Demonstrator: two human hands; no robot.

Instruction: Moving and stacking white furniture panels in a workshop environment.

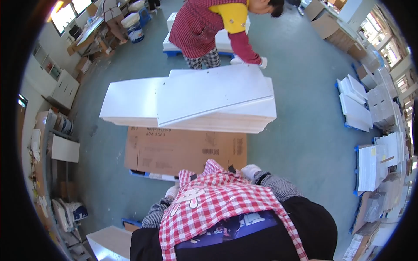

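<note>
The left hand point(173, 191) and right hand point(251, 172) are flanking the apron point(230, 195), either grip impossible to tell; cardboard point(187, 150) is lying before white boards point(213, 91), a blue base point(138, 173) probably keeping it off the floor point(296, 139).

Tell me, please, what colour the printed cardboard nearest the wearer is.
The cardboard is brown with dark printing, best seen in the head view.

Floor point(300, 108): grey-green, extending right of the white cabinet point(65, 89). Pale wall point(56, 50) stands behind the cabinet; a workbench point(89, 32) and daylit window point(65, 18) lie beyond it. Bright windows point(372, 32) face it across the floor.
</note>
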